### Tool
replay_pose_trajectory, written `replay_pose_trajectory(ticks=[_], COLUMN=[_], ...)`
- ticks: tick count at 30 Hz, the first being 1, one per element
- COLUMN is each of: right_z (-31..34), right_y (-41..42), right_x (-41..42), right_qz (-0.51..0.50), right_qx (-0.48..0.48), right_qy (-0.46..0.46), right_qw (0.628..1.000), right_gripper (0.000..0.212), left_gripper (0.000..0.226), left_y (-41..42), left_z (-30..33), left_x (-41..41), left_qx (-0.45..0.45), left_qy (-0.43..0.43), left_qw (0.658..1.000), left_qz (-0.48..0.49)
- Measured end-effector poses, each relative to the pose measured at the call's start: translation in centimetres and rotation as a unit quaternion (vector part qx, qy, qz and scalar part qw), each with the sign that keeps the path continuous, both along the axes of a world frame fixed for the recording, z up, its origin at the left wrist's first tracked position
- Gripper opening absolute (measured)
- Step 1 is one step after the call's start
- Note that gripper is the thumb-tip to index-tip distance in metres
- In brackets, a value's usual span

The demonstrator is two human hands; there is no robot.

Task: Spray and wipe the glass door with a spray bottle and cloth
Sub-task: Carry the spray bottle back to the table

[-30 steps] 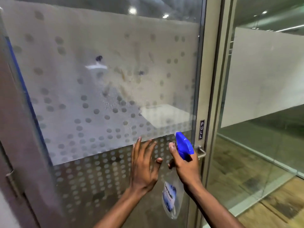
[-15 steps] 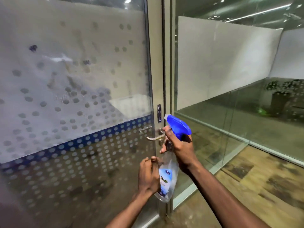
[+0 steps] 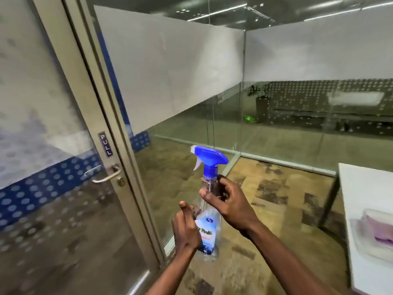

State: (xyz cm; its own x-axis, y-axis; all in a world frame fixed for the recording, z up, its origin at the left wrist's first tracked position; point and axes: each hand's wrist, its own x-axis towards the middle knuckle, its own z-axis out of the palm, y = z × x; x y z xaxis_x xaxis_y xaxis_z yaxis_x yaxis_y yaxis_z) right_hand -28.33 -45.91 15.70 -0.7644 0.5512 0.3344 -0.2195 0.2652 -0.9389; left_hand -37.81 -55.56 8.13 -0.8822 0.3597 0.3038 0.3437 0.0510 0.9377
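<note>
A clear spray bottle (image 3: 207, 231) with a blue trigger head stands upright in front of me, nozzle pointing left. My left hand (image 3: 185, 227) wraps the lower body over the label. My right hand (image 3: 225, 201) curls loosely around the neck just under the blue head. The glass door (image 3: 42, 124), frosted with a dot pattern and a blue band, fills the left side; its metal handle (image 3: 106, 175) sits under a PULL sign (image 3: 105, 144). A folded pinkish cloth (image 3: 380, 231) lies on the white table at the right edge.
A white table (image 3: 361, 188) with a dark leg stands at the right, holding a white tray (image 3: 365, 248) under the cloth. Glass partition walls (image 3: 170, 71) with frosted bands close off the corner ahead. Patterned brown carpet (image 3: 276, 199) covers the floor.
My view has swung right, away from the door toward the table. My left hand left the glass and took the bottle's body. My right hand slid from the trigger down to the neck.
</note>
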Motion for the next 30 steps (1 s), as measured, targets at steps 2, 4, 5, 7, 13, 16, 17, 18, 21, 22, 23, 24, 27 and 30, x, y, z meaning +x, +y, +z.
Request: replay_pose_trajectory(ticks=[2,4,5,7,13,16,17,18,21,22,23,24,27,30], right_z=[-1.3,-2.1,-2.3,-2.9,-4.2,-5.4,-5.8,-6.2,-6.9,-7.2,-7.4,-7.7,-8.3,-8.8], right_y=[2.4,4.7,5.7,7.9,12.5,14.9,15.7,16.7,19.9,21.1,22.4,23.7,27.6,31.6], right_x=[3.6,6.9,8.1,10.9,17.4,20.1,21.0,21.8,24.1,24.9,25.7,26.5,29.0,31.7], right_qz=[-0.05,-0.1,-0.116,-0.151,-0.241,-0.28,-0.293,-0.305,-0.341,-0.35,-0.358,-0.367,-0.394,-0.4], right_qx=[0.024,0.041,0.046,0.047,0.026,0.009,0.004,0.001,0.001,0.005,0.009,0.012,0.007,0.014], right_qy=[-0.036,-0.063,-0.071,-0.079,-0.089,-0.111,-0.116,-0.121,-0.127,-0.128,-0.13,-0.132,-0.15,-0.168], right_qw=[0.998,0.992,0.99,0.984,0.966,0.953,0.949,0.945,0.931,0.928,0.925,0.921,0.907,0.901], right_gripper=[0.039,0.034,0.028,0.016,0.023,0.024,0.025,0.027,0.025,0.023,0.023,0.023,0.024,0.025], left_gripper=[0.095,0.081,0.076,0.071,0.055,0.053,0.052,0.053,0.052,0.052,0.054,0.057,0.065,0.063], left_y=[3.0,5.9,7.1,9.9,16.7,19.9,21.0,22.2,26.0,27.4,28.9,30.5,35.1,39.7], left_z=[-0.3,-0.7,-0.8,-1.3,-2.9,-3.5,-3.8,-4.0,-4.7,-4.8,-5.0,-5.1,-5.6,-6.4], left_x=[2.6,5.2,6.2,8.6,14.0,16.2,16.9,17.5,19.2,19.8,20.4,21.1,23.0,24.9], left_qx=[-0.011,-0.013,-0.01,-0.006,-0.017,-0.025,-0.03,-0.037,-0.054,-0.058,-0.062,-0.066,-0.084,-0.113], left_qy=[0.011,-0.004,-0.012,-0.014,-0.069,-0.071,-0.067,-0.067,-0.084,-0.088,-0.092,-0.098,-0.125,-0.129], left_qw=[0.999,0.998,0.998,0.995,0.977,0.966,0.961,0.956,0.942,0.937,0.931,0.924,0.899,0.875], left_qz=[-0.035,-0.058,-0.066,-0.097,-0.2,-0.247,-0.265,-0.282,-0.319,-0.334,-0.349,-0.364,-0.411,-0.453])
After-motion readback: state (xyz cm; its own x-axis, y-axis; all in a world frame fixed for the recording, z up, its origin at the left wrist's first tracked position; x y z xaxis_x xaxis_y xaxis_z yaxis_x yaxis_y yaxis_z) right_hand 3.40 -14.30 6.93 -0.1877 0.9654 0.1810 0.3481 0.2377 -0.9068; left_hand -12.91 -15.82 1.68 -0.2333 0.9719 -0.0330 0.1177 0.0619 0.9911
